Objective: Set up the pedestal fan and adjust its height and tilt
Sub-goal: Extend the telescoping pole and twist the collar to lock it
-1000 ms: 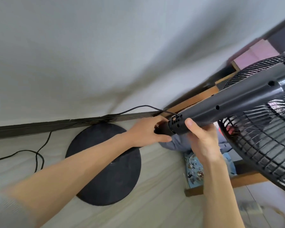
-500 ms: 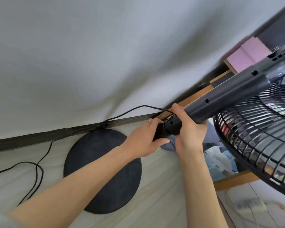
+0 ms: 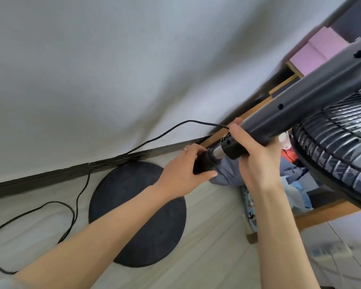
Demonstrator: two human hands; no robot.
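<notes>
We judge the long dark grey plastic fan pole (image 3: 300,101), running from centre to upper right, stiff and top-heavy, so we hold it near its lower end: our right hand (image 3: 256,163) wraps it and our left hand (image 3: 181,174) grips the short black end collar (image 3: 204,162). Its axis slants down-left toward the round black floor base (image 3: 133,215).

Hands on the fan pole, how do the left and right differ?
The left hand wears a ring; the right hand shows none. The left hand grips the small black end piece, the right hand the wide black tube. Both curl round what they hold.
</notes>
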